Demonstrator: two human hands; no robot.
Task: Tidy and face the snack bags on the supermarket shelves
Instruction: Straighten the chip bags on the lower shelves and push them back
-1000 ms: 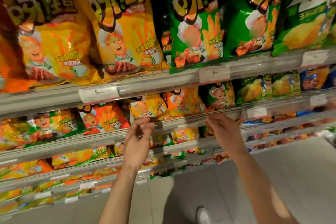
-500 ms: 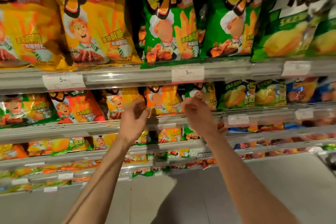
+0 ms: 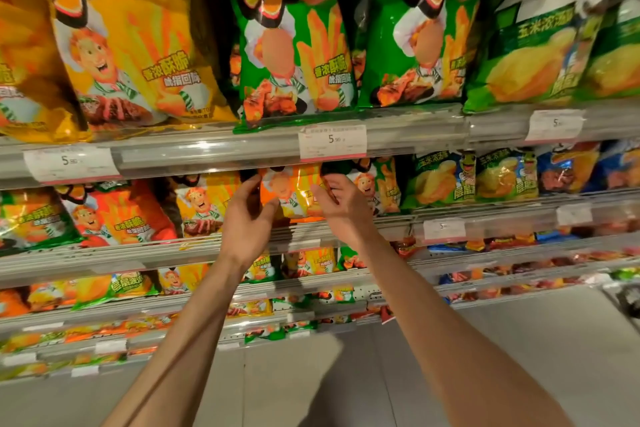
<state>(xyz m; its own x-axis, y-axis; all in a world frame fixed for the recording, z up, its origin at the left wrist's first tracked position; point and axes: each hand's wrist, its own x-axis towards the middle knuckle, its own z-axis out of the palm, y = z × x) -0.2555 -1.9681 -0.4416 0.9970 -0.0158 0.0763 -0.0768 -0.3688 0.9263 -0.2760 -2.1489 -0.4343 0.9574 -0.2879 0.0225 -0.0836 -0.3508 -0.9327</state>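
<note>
A small orange snack bag (image 3: 294, 189) stands on the second shelf (image 3: 311, 236), just under the price-tag rail. My left hand (image 3: 247, 222) holds the bag's left edge, fingers behind it and thumb across its front. On the bag's right edge my right hand (image 3: 343, 211) grips with curled fingers. To its left stands a yellow bag (image 3: 204, 204), and a green bag (image 3: 377, 184) to its right is partly hidden by my right hand.
Large yellow bags (image 3: 128, 45) and green bags (image 3: 294, 45) fill the top shelf, overhanging its rail with a price tag (image 3: 332, 142). Green and blue chip bags (image 3: 471, 177) sit to the right. Lower shelves hold more small bags. Grey floor (image 3: 346, 374) lies below.
The view has moved closer to the shelves. Both hands rose from the second shelf's rail and closed in on the orange bag from either side.
</note>
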